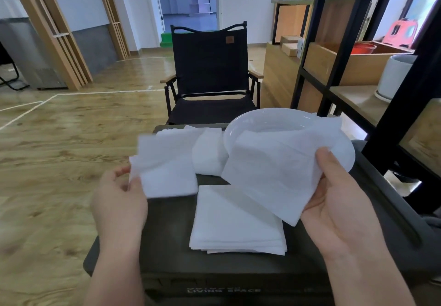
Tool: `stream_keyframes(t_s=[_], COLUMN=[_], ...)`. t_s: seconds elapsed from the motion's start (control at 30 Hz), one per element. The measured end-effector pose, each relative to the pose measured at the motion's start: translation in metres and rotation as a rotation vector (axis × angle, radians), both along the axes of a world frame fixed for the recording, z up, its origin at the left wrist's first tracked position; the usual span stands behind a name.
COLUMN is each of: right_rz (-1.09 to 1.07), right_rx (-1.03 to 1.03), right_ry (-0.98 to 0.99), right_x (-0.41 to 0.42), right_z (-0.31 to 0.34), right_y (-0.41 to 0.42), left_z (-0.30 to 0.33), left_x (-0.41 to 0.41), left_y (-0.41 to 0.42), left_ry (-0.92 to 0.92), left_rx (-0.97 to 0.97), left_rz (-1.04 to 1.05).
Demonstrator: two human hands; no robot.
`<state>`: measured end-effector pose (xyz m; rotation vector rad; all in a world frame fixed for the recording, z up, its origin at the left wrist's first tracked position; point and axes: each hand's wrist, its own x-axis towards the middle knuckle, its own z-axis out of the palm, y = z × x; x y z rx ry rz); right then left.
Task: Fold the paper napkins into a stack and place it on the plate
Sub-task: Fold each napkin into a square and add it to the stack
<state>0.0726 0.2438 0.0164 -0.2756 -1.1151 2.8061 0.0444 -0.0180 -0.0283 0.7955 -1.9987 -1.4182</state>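
While both hands pinch napkins — left hand (119,198) a blurred one, right hand (338,200) an open sheet (274,174) — the folded stack (236,224) lies between them, plate (343,160) at one o'clock, nearer the right.

folded napkin stack (235,222) flat on table; white plate (267,120) behind.

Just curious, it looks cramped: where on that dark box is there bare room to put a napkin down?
Bare lid lies left of the folded stack, and a strip along the near edge. The far end is crowded: loose napkins beside the plate.
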Motion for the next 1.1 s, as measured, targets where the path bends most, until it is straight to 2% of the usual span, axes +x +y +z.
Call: stream_keyframes(t_s=[0.07, 0.13, 0.2, 0.27, 0.3, 0.37, 0.47, 0.53, 0.63, 0.73, 0.87, 0.93, 1.1], right_rz=[0.014, 0.04, 0.083, 0.126, 0.144, 0.186, 0.213, 0.213, 0.124, -0.018, 0.037, 0.048, -0.17], right_rx=[0.064, 0.123, 0.168, 0.196, 0.206, 0.226, 0.274, 0.352, 0.583, 0.763, 0.866, 1.019, 1.447], right_ry=[0.004, 0.028, 0.055, 0.069, 0.077, 0.105, 0.114, 0.112, 0.152, 0.209, 0.41, 0.459, 0.47], right_x=[0.001, 0.002, 0.003, 0.004, 0.005, 0.007, 0.009, 0.009, 0.009, 0.008, 0.009, 0.008, 0.004], right_z=[0.001, 0.003, 0.004, 0.005, 0.006, 0.008, 0.009, 0.008, 0.008, 0.005, 0.005, 0.004, -0.002], right_y=[-0.001, -0.001, -0.001, -0.002, -0.003, -0.004, -0.005, -0.006, -0.009, -0.011, -0.003, 0.001, 0.0], left_z=[-0.005, 0.0, 0.008, 0.021, 0.03, 0.051, 0.064, 0.065, 0.064, 0.061, 0.057, 0.055, 0.054], left_x=[0.001, 0.004, 0.009, 0.02, 0.025, 0.035, 0.042, 0.046, 0.046, 0.046, 0.046, 0.045, 0.043], left_y=[-0.004, 0.0, 0.009, 0.021, 0.029, 0.046, 0.064, 0.067, 0.07, 0.068, 0.064, 0.062, 0.064], left_ry=[-0.161, -0.209, -0.227, -0.14, -0.068, -0.009, -0.055, 0.045, 0.215, 0.292, 0.259, 0.253, 0.271], left_rx=[-0.139, -0.198, -0.295, -0.395, -0.364, -0.104, 0.28, 0.342, 0.195, 0.049, -0.121, -0.205, -0.28], left_rz=[-0.025, -0.049, -0.02, 0.004, -0.044, -0.279, -0.709, -0.827, -0.86, -0.858, -0.799, -0.734, -0.65])
